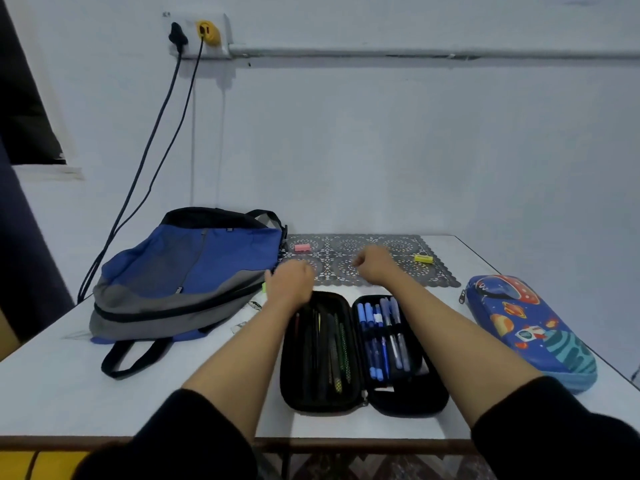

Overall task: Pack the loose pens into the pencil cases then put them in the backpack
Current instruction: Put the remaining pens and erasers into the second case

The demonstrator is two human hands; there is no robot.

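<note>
— Pens (381, 327): location?
— Stowed in the open black pencil case (408, 400), near centre of the table (52, 393). Blue ones sit under elastic bands in the right half, darker ones in the left.
— Hand status?
— Left hand (289, 282) hovers at the right edge of the backpack (187, 271); right hand (375, 263) is over the patterned mat (346, 244). Both show curled fingers; whether either holds anything cannot be determined.
— Likely faults?
— Zipping over a protruding pen would probably jam the zip. Lifting the case unzipped would likely spill its contents.
— Obscured items?
— A green object (264, 287) beside the left hand and small items under the left forearm are unidentifiable. Whether the backpack is unzipped cannot be determined.
</note>
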